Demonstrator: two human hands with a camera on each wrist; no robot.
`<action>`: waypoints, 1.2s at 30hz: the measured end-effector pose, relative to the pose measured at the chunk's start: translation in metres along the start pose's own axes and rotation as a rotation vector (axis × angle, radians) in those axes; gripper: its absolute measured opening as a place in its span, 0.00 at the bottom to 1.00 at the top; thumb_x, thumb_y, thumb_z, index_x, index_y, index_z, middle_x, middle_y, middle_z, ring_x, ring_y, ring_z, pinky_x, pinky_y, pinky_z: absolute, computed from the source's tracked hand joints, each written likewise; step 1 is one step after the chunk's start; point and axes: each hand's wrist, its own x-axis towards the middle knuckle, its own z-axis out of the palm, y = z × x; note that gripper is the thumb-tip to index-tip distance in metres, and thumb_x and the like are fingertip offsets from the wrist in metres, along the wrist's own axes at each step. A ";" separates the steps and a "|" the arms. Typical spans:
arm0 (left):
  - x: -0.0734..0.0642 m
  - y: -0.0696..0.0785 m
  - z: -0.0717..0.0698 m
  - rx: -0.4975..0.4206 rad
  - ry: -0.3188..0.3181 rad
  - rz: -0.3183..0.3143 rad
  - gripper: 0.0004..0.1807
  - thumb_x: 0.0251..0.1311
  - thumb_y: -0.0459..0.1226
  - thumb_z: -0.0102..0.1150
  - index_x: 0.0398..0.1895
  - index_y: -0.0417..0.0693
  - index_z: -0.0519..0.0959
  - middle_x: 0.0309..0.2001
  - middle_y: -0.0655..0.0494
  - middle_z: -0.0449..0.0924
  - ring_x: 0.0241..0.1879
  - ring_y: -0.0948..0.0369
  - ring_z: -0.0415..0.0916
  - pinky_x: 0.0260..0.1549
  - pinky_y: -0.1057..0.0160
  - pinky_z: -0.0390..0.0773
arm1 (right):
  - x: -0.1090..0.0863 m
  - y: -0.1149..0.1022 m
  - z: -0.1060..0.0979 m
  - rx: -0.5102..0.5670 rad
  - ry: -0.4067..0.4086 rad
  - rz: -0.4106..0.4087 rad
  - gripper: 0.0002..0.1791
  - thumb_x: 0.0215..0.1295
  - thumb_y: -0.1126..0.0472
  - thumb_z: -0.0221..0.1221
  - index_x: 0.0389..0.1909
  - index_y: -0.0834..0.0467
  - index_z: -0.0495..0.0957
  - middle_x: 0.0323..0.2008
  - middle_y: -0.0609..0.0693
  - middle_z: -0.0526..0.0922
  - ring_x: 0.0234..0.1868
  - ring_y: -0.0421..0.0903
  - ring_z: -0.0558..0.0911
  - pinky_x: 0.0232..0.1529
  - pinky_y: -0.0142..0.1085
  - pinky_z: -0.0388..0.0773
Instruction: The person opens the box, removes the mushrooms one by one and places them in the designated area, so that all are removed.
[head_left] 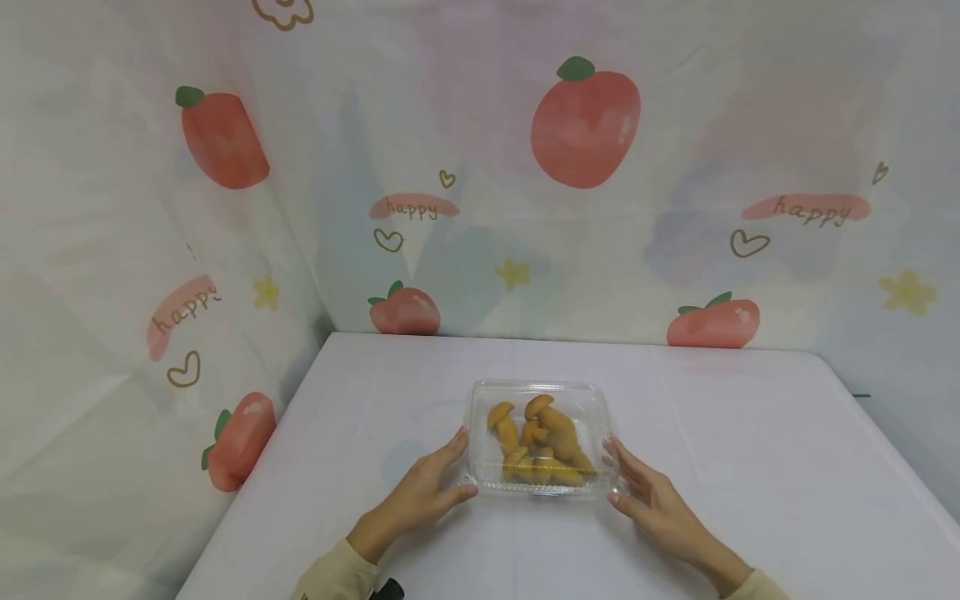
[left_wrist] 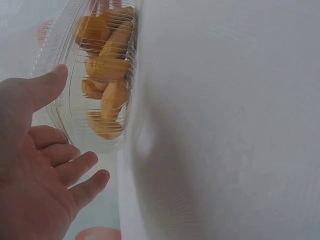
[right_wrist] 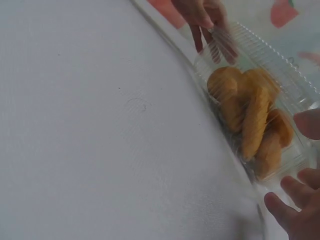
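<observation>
A clear plastic clamshell container (head_left: pixel 542 492) with a lid over it sits at the middle of the white table. Several yellow-brown mushrooms (head_left: pixel 558 433) lie inside, visible through the plastic. My left hand (head_left: pixel 420 492) holds the container's left side, thumb at the front corner and index finger farther back along the edge; its other fingers spread beside the wall in the left wrist view. On the opposite side, my right hand (head_left: pixel 660 504) holds the right edge between thumb and fingers. In the right wrist view, only part of that hand shows at the frame's edge.
White cloth covers the table (head_left: pixel 360 400). Behind it and to the left hang pale curtains (head_left: pixel 480 125) printed with red fruit and "happy" lettering. A small dark object (head_left: pixel 388 590) shows beside my left sleeve at the bottom edge.
</observation>
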 end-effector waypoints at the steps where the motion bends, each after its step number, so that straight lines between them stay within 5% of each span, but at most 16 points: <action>1: 0.000 0.000 0.000 -0.005 0.001 0.001 0.45 0.64 0.45 0.66 0.77 0.35 0.55 0.79 0.42 0.51 0.77 0.47 0.56 0.73 0.46 0.61 | 0.000 0.001 0.001 0.012 0.006 -0.007 0.39 0.70 0.70 0.57 0.76 0.73 0.50 0.75 0.71 0.56 0.69 0.18 0.61 0.62 0.15 0.62; 9: 0.002 0.000 0.003 -0.017 -0.002 0.002 0.45 0.65 0.44 0.64 0.77 0.33 0.54 0.79 0.42 0.50 0.77 0.46 0.56 0.73 0.45 0.60 | -0.001 0.005 0.006 0.094 0.046 -0.041 0.34 0.71 0.74 0.54 0.72 0.80 0.51 0.71 0.77 0.50 0.69 0.19 0.62 0.61 0.15 0.64; 12: 0.002 0.000 0.004 -0.019 -0.004 -0.001 0.45 0.66 0.44 0.64 0.78 0.34 0.54 0.79 0.42 0.50 0.77 0.46 0.55 0.73 0.46 0.60 | -0.003 0.006 0.008 0.079 0.064 -0.060 0.33 0.71 0.75 0.53 0.71 0.82 0.51 0.75 0.63 0.54 0.69 0.19 0.62 0.61 0.15 0.65; 15: 0.002 0.000 0.004 -0.021 -0.005 0.001 0.45 0.66 0.44 0.64 0.78 0.34 0.54 0.79 0.42 0.49 0.78 0.46 0.55 0.73 0.45 0.60 | -0.003 0.006 0.009 0.050 0.082 -0.063 0.32 0.72 0.75 0.52 0.71 0.81 0.53 0.75 0.60 0.56 0.69 0.19 0.62 0.61 0.15 0.65; 19: 0.001 0.001 0.005 -0.019 -0.007 0.004 0.45 0.66 0.44 0.64 0.78 0.34 0.53 0.79 0.41 0.50 0.77 0.46 0.56 0.73 0.45 0.61 | -0.002 0.005 0.012 0.017 0.101 -0.049 0.31 0.72 0.74 0.52 0.72 0.79 0.55 0.71 0.76 0.56 0.68 0.19 0.63 0.60 0.14 0.66; 23: 0.002 0.001 0.004 -0.015 -0.008 0.002 0.45 0.66 0.44 0.64 0.78 0.34 0.53 0.79 0.41 0.50 0.77 0.45 0.56 0.72 0.44 0.61 | -0.002 0.005 0.014 0.006 0.119 -0.041 0.31 0.72 0.74 0.53 0.72 0.78 0.55 0.70 0.79 0.56 0.67 0.19 0.64 0.60 0.14 0.66; 31: 0.004 0.000 0.003 -0.010 -0.005 0.001 0.45 0.65 0.42 0.64 0.78 0.33 0.53 0.79 0.40 0.50 0.78 0.46 0.56 0.73 0.46 0.60 | -0.003 0.010 0.016 -0.062 0.284 -0.030 0.19 0.73 0.78 0.46 0.61 0.78 0.72 0.64 0.43 0.74 0.60 0.21 0.74 0.53 0.14 0.74; 36: 0.003 0.000 0.004 -0.013 0.004 -0.002 0.45 0.65 0.41 0.65 0.78 0.34 0.53 0.79 0.40 0.49 0.78 0.46 0.55 0.73 0.47 0.60 | -0.004 0.015 0.016 -0.044 0.266 -0.071 0.20 0.71 0.80 0.46 0.62 0.81 0.69 0.65 0.39 0.72 0.63 0.22 0.72 0.57 0.16 0.71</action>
